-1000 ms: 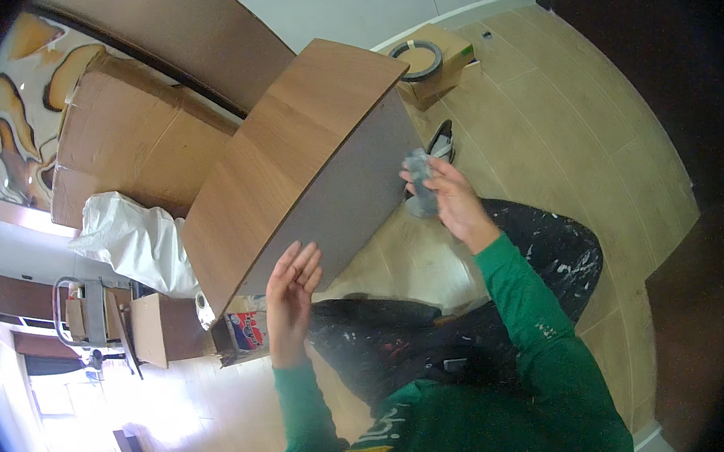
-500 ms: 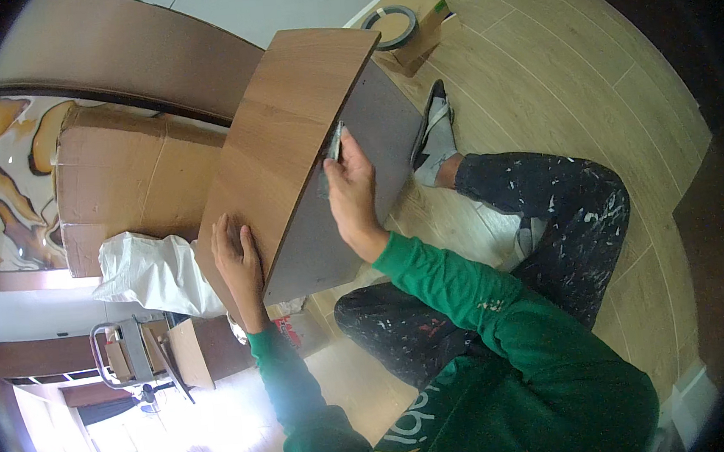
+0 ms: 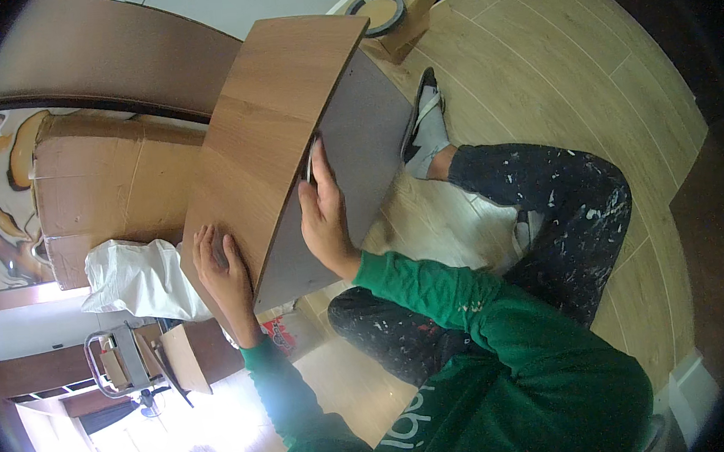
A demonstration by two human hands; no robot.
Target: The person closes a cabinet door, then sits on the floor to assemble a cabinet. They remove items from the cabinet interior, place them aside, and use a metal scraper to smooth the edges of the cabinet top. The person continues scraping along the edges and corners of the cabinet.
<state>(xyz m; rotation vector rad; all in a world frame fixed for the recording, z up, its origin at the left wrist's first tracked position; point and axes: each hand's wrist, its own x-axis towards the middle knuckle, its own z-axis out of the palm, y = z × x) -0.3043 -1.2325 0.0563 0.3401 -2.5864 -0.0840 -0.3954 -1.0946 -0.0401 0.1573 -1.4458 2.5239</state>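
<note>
A box-shaped piece of furniture stands tilted before me, with a wood-grain top panel [image 3: 259,107] and a grey side [image 3: 363,132]. My left hand [image 3: 223,275] lies spread on the panel's near left corner, its thumb near the edge. Along the seam where panel and grey side meet, my right hand [image 3: 326,229] holds a thin silvery flat piece [image 3: 310,167] against the edge. The fingers cover most of that piece, so its exact kind is hidden.
A cardboard box [image 3: 403,40] with a dark roll of tape [image 3: 375,12] on it stands beyond the furniture. At left are a large carton [image 3: 111,173], a white sack [image 3: 141,277] and a trolley [image 3: 126,363]. My legs rest on the wood-look floor [image 3: 504,87].
My right hand has moved down and left along the seam with the silvery piece. The left hand keeps its place on the panel. The whole view has shifted slightly.
</note>
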